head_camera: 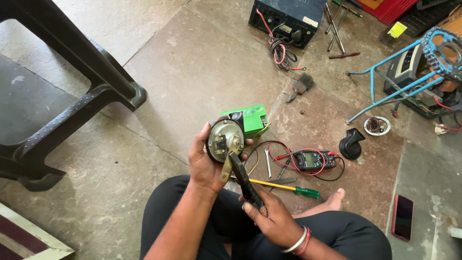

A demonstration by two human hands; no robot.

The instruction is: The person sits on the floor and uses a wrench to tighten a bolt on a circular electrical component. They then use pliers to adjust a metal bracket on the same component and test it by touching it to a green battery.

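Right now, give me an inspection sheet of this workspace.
Surface: bare, stained concrete floor.
Job's things: round horn and black-handled tool, its tip at the horn's bracket.
Clutter: green battery, multimeter, green-handled screwdriver, second black horn, wire brush, phone.
Hands: left hand grips the horn; right hand grips the tool.
Cables: red and black leads coiled by the multimeter.
Surroundings: black plastic stool, blue metal frame, dark box.

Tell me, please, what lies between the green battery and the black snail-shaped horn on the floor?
In the head view, only bare floor lies between green battery and snail-shaped horn.
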